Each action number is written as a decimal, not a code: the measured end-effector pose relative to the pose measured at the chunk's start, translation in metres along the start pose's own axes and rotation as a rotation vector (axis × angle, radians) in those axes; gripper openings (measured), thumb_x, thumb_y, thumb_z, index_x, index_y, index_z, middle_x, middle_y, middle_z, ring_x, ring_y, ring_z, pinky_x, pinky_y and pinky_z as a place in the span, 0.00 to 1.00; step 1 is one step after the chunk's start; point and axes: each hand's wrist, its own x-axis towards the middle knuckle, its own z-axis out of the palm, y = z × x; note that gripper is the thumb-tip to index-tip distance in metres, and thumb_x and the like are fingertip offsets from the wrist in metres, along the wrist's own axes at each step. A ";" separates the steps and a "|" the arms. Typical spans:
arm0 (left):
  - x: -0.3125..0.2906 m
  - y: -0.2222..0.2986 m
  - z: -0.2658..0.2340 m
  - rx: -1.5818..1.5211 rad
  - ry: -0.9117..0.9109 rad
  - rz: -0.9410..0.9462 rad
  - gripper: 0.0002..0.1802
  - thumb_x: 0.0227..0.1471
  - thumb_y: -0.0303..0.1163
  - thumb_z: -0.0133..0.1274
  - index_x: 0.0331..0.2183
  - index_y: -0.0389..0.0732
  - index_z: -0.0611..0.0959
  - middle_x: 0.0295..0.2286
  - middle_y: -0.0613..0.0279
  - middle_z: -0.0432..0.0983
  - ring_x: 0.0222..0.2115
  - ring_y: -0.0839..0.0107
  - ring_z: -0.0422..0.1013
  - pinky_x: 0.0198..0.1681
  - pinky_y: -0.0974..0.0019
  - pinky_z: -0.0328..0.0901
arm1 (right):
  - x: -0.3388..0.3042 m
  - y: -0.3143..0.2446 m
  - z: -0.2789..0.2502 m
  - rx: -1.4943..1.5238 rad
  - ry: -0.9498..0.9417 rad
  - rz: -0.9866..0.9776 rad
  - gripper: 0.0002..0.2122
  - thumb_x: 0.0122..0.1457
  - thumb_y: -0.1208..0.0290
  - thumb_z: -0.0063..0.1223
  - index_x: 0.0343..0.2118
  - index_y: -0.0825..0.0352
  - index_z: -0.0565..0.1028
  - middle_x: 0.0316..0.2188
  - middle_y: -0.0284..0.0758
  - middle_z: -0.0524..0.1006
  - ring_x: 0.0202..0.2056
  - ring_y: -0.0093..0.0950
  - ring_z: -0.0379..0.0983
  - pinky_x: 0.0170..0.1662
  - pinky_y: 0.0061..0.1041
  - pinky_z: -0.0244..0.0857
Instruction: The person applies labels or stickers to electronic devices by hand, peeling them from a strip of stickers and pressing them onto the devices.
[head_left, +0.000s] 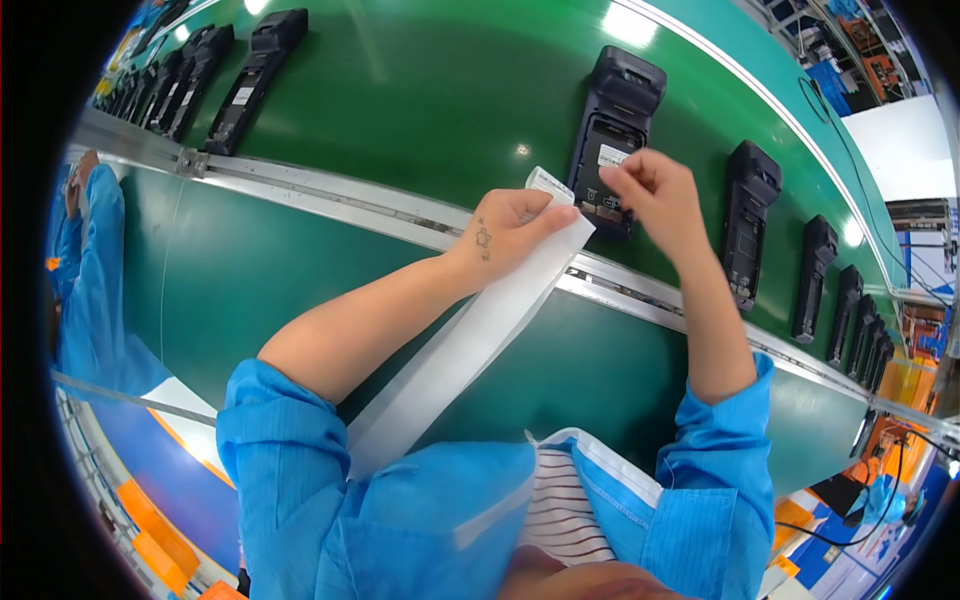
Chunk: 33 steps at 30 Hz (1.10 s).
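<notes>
My left hand (508, 238) is closed on a long white label strip (440, 370), thumb on top. The strip hangs down toward my chest, and its printed end (550, 186) sticks out above my fingers. In front of me a black handheld terminal (627, 90) lies on the green belt with its recess facing up. Inside the recess is a small white label (612, 155). Over the terminal's right side hovers my right hand (655, 195), fingers curled and thumb close to the label. Whether anything small sits between its fingertips is hidden.
More black terminals lie along the green belt (430, 100), one nearby on the right (752, 220) and several at the left (255, 85). A metal rail (330, 205) edges the belt. At far left, another person's blue sleeve (95, 270) shows.
</notes>
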 end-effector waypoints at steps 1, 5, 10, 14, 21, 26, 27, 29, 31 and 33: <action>0.001 -0.003 0.001 0.039 -0.011 -0.001 0.17 0.45 0.40 0.48 0.21 0.34 0.76 0.16 0.66 0.69 0.17 0.82 0.64 0.18 0.78 0.58 | -0.016 -0.014 0.006 0.337 -0.060 0.164 0.09 0.46 0.68 0.54 0.21 0.68 0.70 0.16 0.28 0.70 0.16 0.15 0.64 0.18 0.12 0.57; -0.003 0.011 0.008 -0.011 -0.027 -0.061 0.15 0.47 0.38 0.47 0.19 0.35 0.76 0.15 0.70 0.67 0.18 0.86 0.61 0.19 0.80 0.55 | -0.042 -0.009 0.024 0.707 -0.075 0.120 0.05 0.46 0.75 0.52 0.24 0.70 0.70 0.18 0.31 0.70 0.17 0.16 0.64 0.18 0.12 0.58; -0.001 0.006 0.018 -0.154 -0.013 0.015 0.13 0.47 0.37 0.47 0.27 0.35 0.73 0.20 0.66 0.70 0.18 0.83 0.64 0.20 0.80 0.59 | -0.047 -0.004 0.030 0.765 0.058 0.049 0.04 0.45 0.78 0.53 0.23 0.71 0.70 0.19 0.31 0.70 0.18 0.16 0.64 0.19 0.13 0.59; -0.001 0.000 0.018 0.014 -0.098 0.157 0.14 0.45 0.36 0.48 0.32 0.35 0.72 0.23 0.64 0.71 0.20 0.81 0.67 0.22 0.79 0.61 | -0.040 -0.003 0.025 0.478 0.240 -0.101 0.03 0.45 0.79 0.52 0.21 0.72 0.71 0.20 0.31 0.71 0.19 0.16 0.65 0.21 0.13 0.60; -0.003 0.011 0.025 -0.013 -0.156 -0.050 0.12 0.42 0.34 0.52 0.27 0.33 0.76 0.22 0.61 0.71 0.23 0.80 0.65 0.26 0.75 0.60 | 0.026 0.021 -0.020 0.306 0.152 0.066 0.07 0.43 0.74 0.54 0.22 0.73 0.72 0.14 0.31 0.70 0.15 0.17 0.65 0.19 0.13 0.61; 0.000 0.000 0.029 0.087 -0.160 0.074 0.12 0.43 0.34 0.51 0.27 0.34 0.76 0.24 0.62 0.73 0.23 0.80 0.67 0.26 0.78 0.61 | 0.034 0.021 -0.015 0.178 0.093 0.107 0.08 0.42 0.71 0.56 0.19 0.73 0.72 0.13 0.30 0.69 0.13 0.16 0.64 0.17 0.13 0.60; 0.000 -0.002 0.030 0.093 -0.149 0.082 0.12 0.43 0.34 0.51 0.27 0.35 0.76 0.23 0.62 0.72 0.23 0.80 0.67 0.27 0.78 0.61 | 0.034 0.021 -0.013 0.161 0.097 0.102 0.08 0.41 0.72 0.56 0.19 0.73 0.72 0.13 0.30 0.69 0.13 0.16 0.64 0.17 0.13 0.60; 0.001 -0.001 0.033 0.098 -0.145 0.090 0.12 0.43 0.34 0.51 0.28 0.35 0.76 0.23 0.63 0.72 0.24 0.80 0.67 0.27 0.78 0.61 | 0.033 0.019 -0.013 0.144 0.107 0.101 0.08 0.41 0.72 0.56 0.19 0.73 0.73 0.12 0.30 0.69 0.13 0.16 0.64 0.17 0.13 0.60; 0.000 0.003 0.036 0.084 -0.152 0.054 0.11 0.43 0.33 0.50 0.28 0.36 0.76 0.23 0.64 0.72 0.24 0.80 0.67 0.28 0.77 0.61 | 0.033 0.017 -0.013 0.085 0.113 0.109 0.09 0.41 0.72 0.56 0.20 0.74 0.73 0.13 0.33 0.71 0.14 0.18 0.67 0.18 0.15 0.64; 0.000 0.001 0.038 0.090 -0.149 0.062 0.11 0.43 0.34 0.50 0.29 0.35 0.75 0.23 0.62 0.72 0.24 0.78 0.66 0.28 0.75 0.61 | 0.033 0.018 -0.014 0.077 0.112 0.106 0.09 0.41 0.72 0.56 0.20 0.74 0.73 0.13 0.33 0.71 0.14 0.18 0.67 0.18 0.15 0.64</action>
